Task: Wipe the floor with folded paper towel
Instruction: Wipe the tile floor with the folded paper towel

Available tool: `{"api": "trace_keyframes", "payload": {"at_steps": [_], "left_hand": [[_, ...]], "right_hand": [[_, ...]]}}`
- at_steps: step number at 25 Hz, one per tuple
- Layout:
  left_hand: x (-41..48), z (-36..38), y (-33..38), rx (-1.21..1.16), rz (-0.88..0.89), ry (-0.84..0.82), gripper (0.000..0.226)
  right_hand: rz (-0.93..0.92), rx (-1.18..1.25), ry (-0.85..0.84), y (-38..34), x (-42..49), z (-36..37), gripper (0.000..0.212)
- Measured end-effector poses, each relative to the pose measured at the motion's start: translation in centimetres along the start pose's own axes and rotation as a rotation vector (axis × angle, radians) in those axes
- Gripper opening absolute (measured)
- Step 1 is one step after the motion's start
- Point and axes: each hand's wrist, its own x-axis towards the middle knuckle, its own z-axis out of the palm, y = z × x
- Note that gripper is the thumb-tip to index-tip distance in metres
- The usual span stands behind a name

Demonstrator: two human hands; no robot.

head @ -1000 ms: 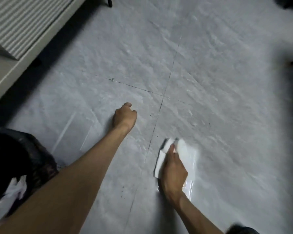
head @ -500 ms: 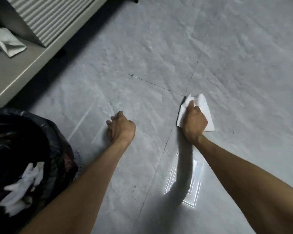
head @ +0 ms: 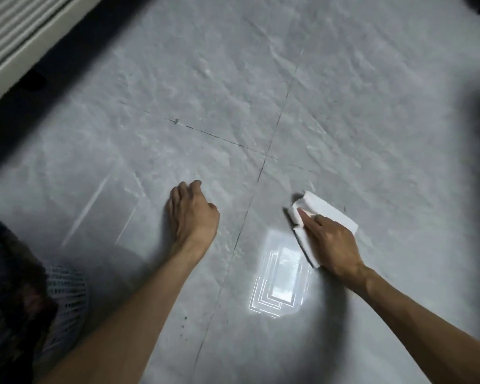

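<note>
A white folded paper towel [head: 334, 213] lies flat on the grey tiled floor [head: 233, 92], right of centre. My right hand [head: 331, 242] lies on top of it and holds it down, index finger stretched along the towel, the other fingers curled at its near edge. The towel's far corner is turned up. My left hand [head: 191, 214] rests on the floor left of the tile seam, its fingers curled under and holding nothing. About a hand's width of bare floor separates the two hands.
A bright light reflection [head: 281, 278] shines on the floor just below the towel. A black bin bag [head: 9, 295] over a mesh basket [head: 67, 297] stands at the lower left. A low pale platform edge [head: 25, 48] runs along the upper left.
My right hand has dragged the towel back toward me and to the right, away from the tile-seam crossing. My left hand stays braced on the floor. The view has shifted.
</note>
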Motion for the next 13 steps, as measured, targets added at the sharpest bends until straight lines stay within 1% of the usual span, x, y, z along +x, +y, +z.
{"api": "trace_keyframes", "payload": {"at_steps": [2, 3, 5, 8, 10, 12, 13], "left_hand": [[-0.3, 1.1, 2.3, -0.021, 0.118, -0.027, 0.055], [-0.4, 1.7, 3.1, -0.028, 0.158, -0.047, 0.055], [-0.8, 2.5, 4.2, -0.022, 0.207, -0.083, 0.055], [-1.2, 3.1, 4.5, -0.042, 0.213, -0.108, 0.053], [-1.5, 3.1, 4.6, -0.07, 0.201, -0.115, 0.052], [-1.6, 3.0, 4.5, -0.113, 0.19, -0.121, 0.052], [-1.7, 2.9, 4.5, -0.142, 0.18, -0.126, 0.051]], "right_hand": [[0.063, -0.018, -0.039, 1.9, -4.3, 0.2, 0.065], [0.109, -0.007, -0.042, 2.4, -6.0, 0.4, 0.064], [0.297, 0.046, 0.009, 3.3, -7.5, 0.5, 0.056], [0.621, 0.157, 0.176, 3.8, -5.1, 0.6, 0.039], [0.831, 0.142, 0.237, 3.8, -1.5, 0.5, 0.026], [1.046, 0.168, 0.251, 3.1, 1.9, 0.4, 0.025], [1.104, 0.189, 0.247, 2.4, 3.1, 0.5, 0.027]]}}
